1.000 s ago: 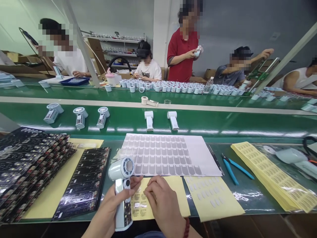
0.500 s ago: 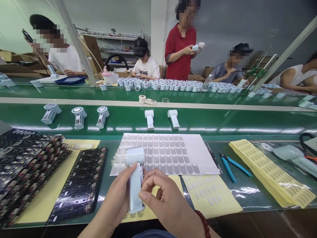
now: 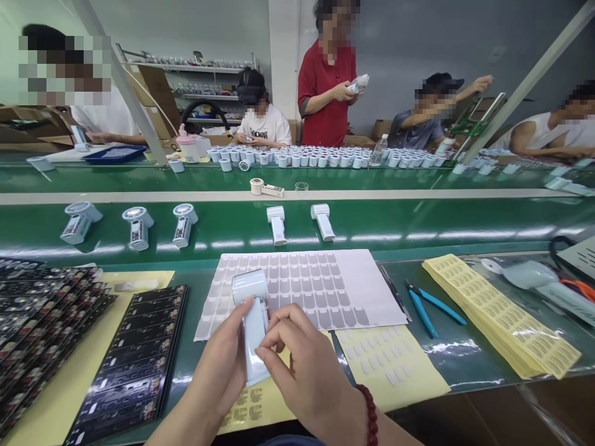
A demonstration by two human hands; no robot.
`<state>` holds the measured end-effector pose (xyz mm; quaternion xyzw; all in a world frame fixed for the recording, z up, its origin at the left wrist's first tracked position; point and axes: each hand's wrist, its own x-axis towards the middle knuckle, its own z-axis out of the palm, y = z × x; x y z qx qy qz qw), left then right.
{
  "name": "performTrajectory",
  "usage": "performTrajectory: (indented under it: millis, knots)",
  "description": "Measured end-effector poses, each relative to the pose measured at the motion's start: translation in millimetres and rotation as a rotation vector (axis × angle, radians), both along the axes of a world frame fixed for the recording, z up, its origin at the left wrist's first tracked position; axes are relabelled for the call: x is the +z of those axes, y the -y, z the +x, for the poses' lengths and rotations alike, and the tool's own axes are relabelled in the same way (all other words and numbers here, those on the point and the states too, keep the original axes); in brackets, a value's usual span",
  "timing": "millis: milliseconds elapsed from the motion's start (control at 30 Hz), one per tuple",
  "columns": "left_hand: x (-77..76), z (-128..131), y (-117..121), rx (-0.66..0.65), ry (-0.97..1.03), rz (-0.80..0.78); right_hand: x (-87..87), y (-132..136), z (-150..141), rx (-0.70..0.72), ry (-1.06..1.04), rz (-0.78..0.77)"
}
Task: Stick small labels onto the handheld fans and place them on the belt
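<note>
My left hand [image 3: 222, 371] is wrapped round the handle of a pale blue hand-held fan [image 3: 252, 316], held upright with its smooth back toward me. My right hand [image 3: 304, 371] presses thumb and forefinger in a pinch against the fan's handle; anything between the fingertips is too small to see. Under both hands lies a yellow sticker sheet [image 3: 253, 406]. Just beyond the fan is a white sheet of grey labels [image 3: 316, 285].
Black circuit-board panels [image 3: 134, 359] lie stacked at my left. Yellow label sheets [image 3: 499, 313] and blue pliers [image 3: 425, 306] sit at my right. Several fans [image 3: 277, 224] ride the green conveyor [image 3: 418, 217]. Several other people work across it.
The fan has been turned from its open front side to its smooth back and raised upright. My right hand left the yellow sheet and came onto the fan's handle.
</note>
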<state>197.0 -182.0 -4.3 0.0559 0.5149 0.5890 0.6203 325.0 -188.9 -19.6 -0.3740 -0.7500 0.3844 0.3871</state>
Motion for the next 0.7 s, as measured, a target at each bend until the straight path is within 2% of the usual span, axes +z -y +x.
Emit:
performTrajectory:
  millis: [133, 200, 267, 333, 400, 467, 567, 700]
  knots:
    - [5.3, -3, -16, -0.106, 0.008, -0.035, -1.1, -6, 10, -0.152, -0.250, -0.026]
    - [10.6, -10, -32, -0.147, -0.087, 0.000, -0.7, -15, 25, -0.260, -0.249, -0.082]
    - [16.5, -20, -56, -0.121, -0.221, 0.050, -3.8, -28, 48, -0.343, -0.081, -0.106]
    - [20.5, -35, -87, -0.087, -0.312, 0.087, -11.5, -38, 75, -0.437, 0.204, -0.088]
    - [20.1, -50, -121, -0.077, -0.375, 0.103, -23.7, -43, 100, -0.539, 0.478, -0.048]
    - [14.6, -64, -153, -0.081, -0.450, 0.107, -39.2, -43, 118, -0.592, 0.647, -0.025]
    - [-0.5, -81, -191, -0.058, -0.587, 0.090, -65.6, -39, 133, -0.590, 0.748, 0.076]
    - [-19.9, -97, -215, -0.001, -0.827, 0.082, -93.7, -37, 141, -0.622, 0.792, 0.319]
